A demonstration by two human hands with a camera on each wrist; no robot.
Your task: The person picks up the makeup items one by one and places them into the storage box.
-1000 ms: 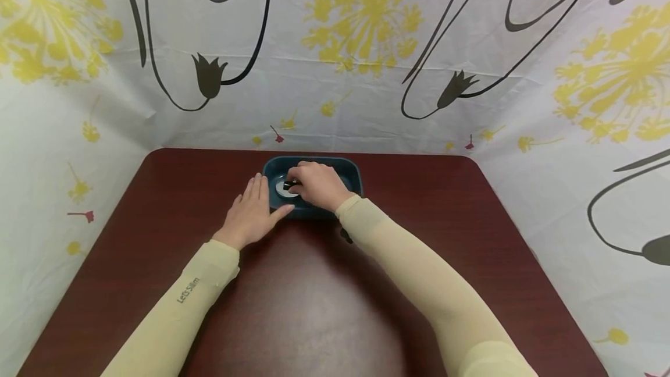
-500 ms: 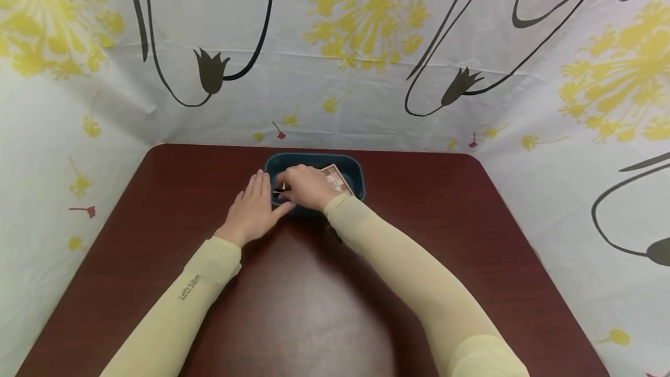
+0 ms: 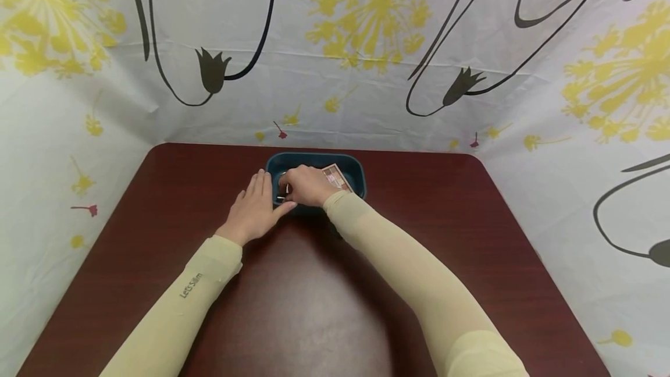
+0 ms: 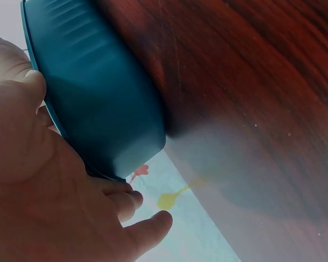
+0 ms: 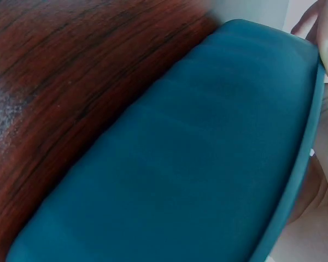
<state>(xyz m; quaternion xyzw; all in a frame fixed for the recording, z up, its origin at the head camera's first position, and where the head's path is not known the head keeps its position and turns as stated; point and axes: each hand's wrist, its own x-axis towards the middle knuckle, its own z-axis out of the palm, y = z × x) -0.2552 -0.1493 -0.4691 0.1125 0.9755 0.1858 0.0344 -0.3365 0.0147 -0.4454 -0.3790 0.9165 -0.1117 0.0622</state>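
Observation:
In the head view a dark teal tray (image 3: pixel 358 174) stands near the table's far edge. My left hand (image 3: pixel 251 208) lies against its left end, fingers straight and thumb stretched along the front rim. The left wrist view shows that hand's thumb tip (image 4: pixel 35 79) on the tray rim. My right hand (image 3: pixel 310 185) reaches inside, fingers curled at the left end. They pinch a small dark, shiny object (image 3: pixel 281 196), mostly hidden; its kind is unclear. To the right of this hand a flat pinkish case with square panels, like a makeup palette (image 3: pixel 338 177), leans in the tray.
Under the tray is a dark red-brown wooden table (image 3: pixel 419 237) with rounded far corners. A white cloth (image 3: pixel 366 115) with yellow and dark flower prints hangs behind it and at both sides.
My right hand has moved left and slightly toward me inside the tray, uncovering the palette. The white disc seen under its fingers is now mostly hidden. The left hand stays against the tray.

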